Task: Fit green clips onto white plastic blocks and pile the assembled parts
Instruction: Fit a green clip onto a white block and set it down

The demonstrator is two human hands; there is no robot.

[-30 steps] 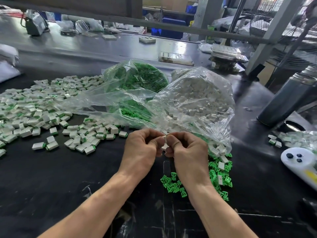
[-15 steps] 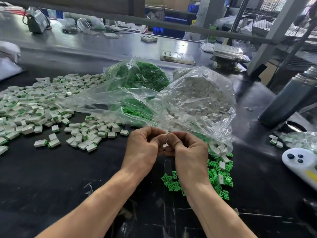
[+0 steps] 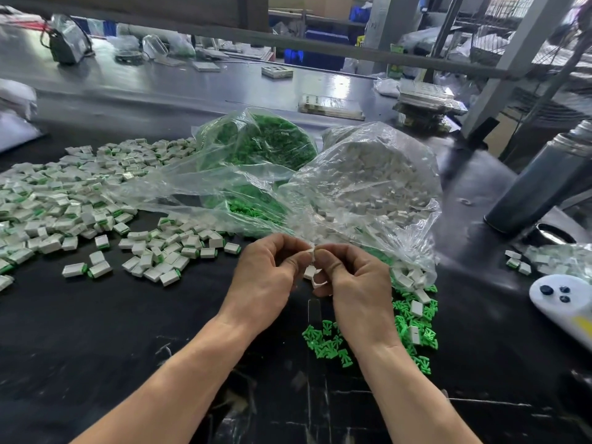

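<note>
My left hand (image 3: 266, 274) and my right hand (image 3: 355, 283) meet above the black table, fingertips together. Between them they pinch a small white plastic block (image 3: 311, 253). More white blocks (image 3: 310, 272) sit tucked in my right hand's curled fingers. Any green clip on the pinched block is hidden by my fingers. Loose green clips (image 3: 330, 344) and a few white blocks (image 3: 416, 307) lie under my right wrist. A wide pile of assembled parts (image 3: 80, 206) spreads at the left.
A clear bag of green clips (image 3: 262, 145) and a clear bag of white blocks (image 3: 368, 184) lie just beyond my hands. A dark metal flask (image 3: 538, 184) stands at the right, with a white controller (image 3: 563, 302) near the right edge.
My hands stay pressed together in the same spot. White blocks now show between the fingers below the pinch. The view has shifted slightly.
</note>
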